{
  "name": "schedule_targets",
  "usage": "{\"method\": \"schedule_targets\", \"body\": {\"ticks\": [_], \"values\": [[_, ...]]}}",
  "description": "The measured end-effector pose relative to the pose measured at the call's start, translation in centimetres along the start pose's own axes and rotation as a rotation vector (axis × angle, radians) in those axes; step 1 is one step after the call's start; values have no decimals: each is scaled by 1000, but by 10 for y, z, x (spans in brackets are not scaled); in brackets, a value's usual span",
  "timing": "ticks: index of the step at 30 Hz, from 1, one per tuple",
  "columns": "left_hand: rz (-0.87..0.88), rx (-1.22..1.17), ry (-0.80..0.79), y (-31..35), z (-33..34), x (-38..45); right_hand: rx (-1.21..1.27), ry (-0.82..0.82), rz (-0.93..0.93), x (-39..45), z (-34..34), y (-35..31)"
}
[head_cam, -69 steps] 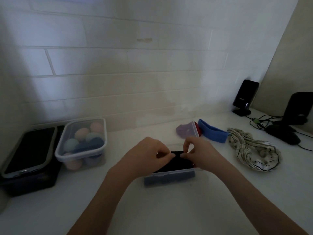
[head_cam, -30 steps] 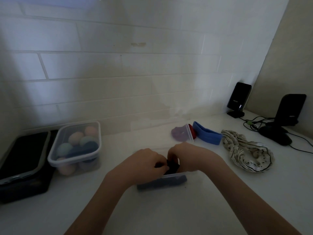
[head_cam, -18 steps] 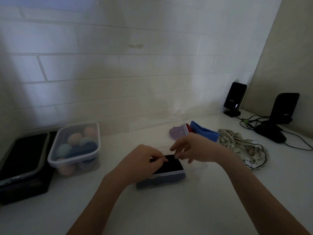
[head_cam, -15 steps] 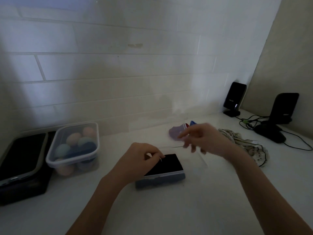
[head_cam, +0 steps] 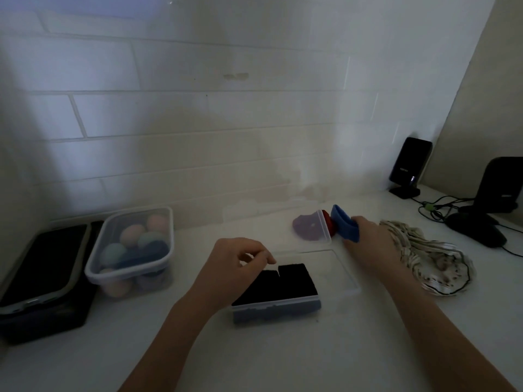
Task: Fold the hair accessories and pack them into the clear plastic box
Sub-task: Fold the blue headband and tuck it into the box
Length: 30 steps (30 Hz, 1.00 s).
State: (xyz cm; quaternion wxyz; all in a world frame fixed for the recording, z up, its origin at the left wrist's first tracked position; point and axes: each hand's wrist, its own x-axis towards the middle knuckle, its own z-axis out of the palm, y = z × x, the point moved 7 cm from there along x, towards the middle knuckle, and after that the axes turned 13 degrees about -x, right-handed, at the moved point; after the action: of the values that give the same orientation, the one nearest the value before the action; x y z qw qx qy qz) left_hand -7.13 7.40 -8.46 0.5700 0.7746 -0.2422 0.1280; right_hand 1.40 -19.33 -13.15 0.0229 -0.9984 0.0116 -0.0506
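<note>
The clear plastic box (head_cam: 339, 281) sits in the middle of the white counter, with a folded black accessory (head_cam: 283, 282) in its left part. My left hand (head_cam: 237, 264) hovers over the box's left edge, fingers curled, holding nothing. Farther back, my right hand (head_cam: 370, 239) grips a blue headband (head_cam: 343, 226). A red piece (head_cam: 328, 222) and a purple accessory (head_cam: 307, 229) lie beside it, behind a clear lid (head_cam: 322, 230). A striped cream accessory (head_cam: 430, 261) lies in a heap to the right.
A clear tub of pastel sponge balls (head_cam: 133, 250) stands at the left, next to a dark case (head_cam: 42, 278). Two black speakers (head_cam: 410, 168) (head_cam: 501, 190) and cables (head_cam: 441, 207) occupy the back right corner. A tiled wall (head_cam: 198, 137) runs behind.
Both hands pressed the black accessory into the box, then my right hand left it, moved back and right, and took hold of the blue headband. My left hand stayed by the box.
</note>
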Motion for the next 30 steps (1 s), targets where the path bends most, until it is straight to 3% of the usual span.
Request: {"method": "schedule_targets", "body": {"ticks": [3,6,8,11,14,19,23,27,30], "values": [[-9,9,-7,-4,1,1,147,70,196,4,-7,14],[-37,-40,5,-5,0,4,324,365,265,-6,-37,17],[-61,-88,17,-4,0,10,570,445,245,-13,-57,13],[-131,-213,-16,2,7,25,1069,256,82,-14,-71,-14],[-217,-318,-57,9,19,47,1299,68,-76,-22,-77,-48],[-190,-357,37,12,25,72,1248,4,-201,-31,-73,-82],[-100,-324,115,5,17,72,1113,-6,-185,-32,-67,-90],[2,-223,89,7,9,70,1048,112,-204,-31,-74,-86],[-91,-291,160,-1,6,65,1059,194,-259,-32,-82,-85]]}}
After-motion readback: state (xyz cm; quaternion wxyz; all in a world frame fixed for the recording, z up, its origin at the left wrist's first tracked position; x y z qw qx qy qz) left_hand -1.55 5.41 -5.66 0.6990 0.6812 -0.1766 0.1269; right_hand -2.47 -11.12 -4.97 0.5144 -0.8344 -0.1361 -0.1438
